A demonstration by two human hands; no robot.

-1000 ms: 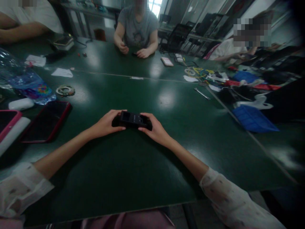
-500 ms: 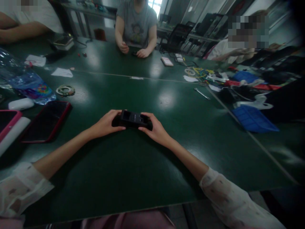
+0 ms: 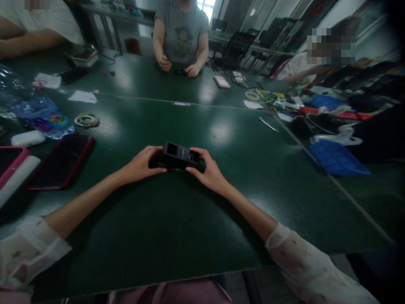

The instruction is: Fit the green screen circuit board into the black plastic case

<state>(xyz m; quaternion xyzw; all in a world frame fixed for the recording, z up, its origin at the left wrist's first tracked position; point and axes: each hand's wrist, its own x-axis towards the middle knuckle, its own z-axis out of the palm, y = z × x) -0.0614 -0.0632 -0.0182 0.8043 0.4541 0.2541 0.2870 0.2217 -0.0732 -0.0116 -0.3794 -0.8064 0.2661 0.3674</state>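
Note:
Both hands meet on a black plastic device [image 3: 182, 155] with a rectangular window and small marks on its top face. My left hand [image 3: 148, 162] is closed round the left end, thumb at the near side and fingers at the far side. On the right end, my right hand [image 3: 204, 166] grips in the same way. The top panel sits tilted, its left end higher than the dark lower part [image 3: 156, 160], and the two look partly apart. Fingertips behind the device are hidden.
Left on the green table [image 3: 142, 236] lie a red-edged phone [image 3: 63, 162], a water bottle [image 3: 38, 109] and a tape-like ring [image 3: 87, 120]. To the right are a wrench [image 3: 268, 124], a blue tray [image 3: 338, 157] and tangled cables [image 3: 262, 96]. A person [image 3: 182, 38] sits opposite.
The top panel's left end has risen, and the panel has shifted slightly right with my right hand. My left hand stays put. The person opposite has moved a hand slightly.

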